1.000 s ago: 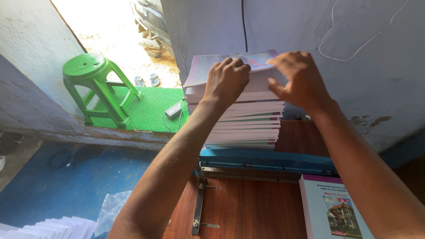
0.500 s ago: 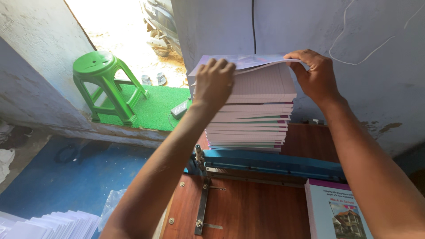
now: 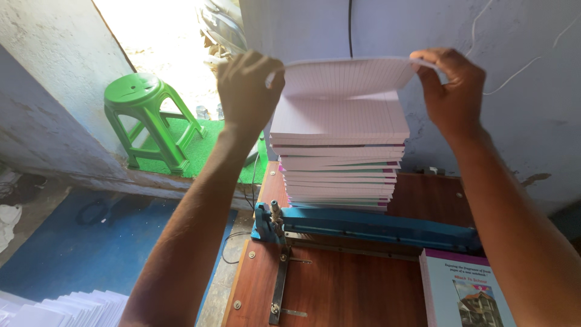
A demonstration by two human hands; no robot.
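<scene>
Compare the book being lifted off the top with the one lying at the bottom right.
The top book is held up by the left hand and right hand, showing ruled pages; the bottom-right book lies flat, closed, with a pictured cover. One tops the stack; the other lies alone.

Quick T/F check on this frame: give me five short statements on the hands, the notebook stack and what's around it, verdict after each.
1. Both hands hold up the top notebook of the stack. True: the left hand and right hand grip the lifted notebook at its two ends, above the stack.
2. The stool by the doorway is red. False: the plastic stool is green.
3. A blue cutter bar lies in front of the stack. True: the blue bar crosses the wooden table.
4. The lifted sheet is blank. False: it shows ruled lines.
5. The stack stands on the floor. False: it stands on the table.
</scene>
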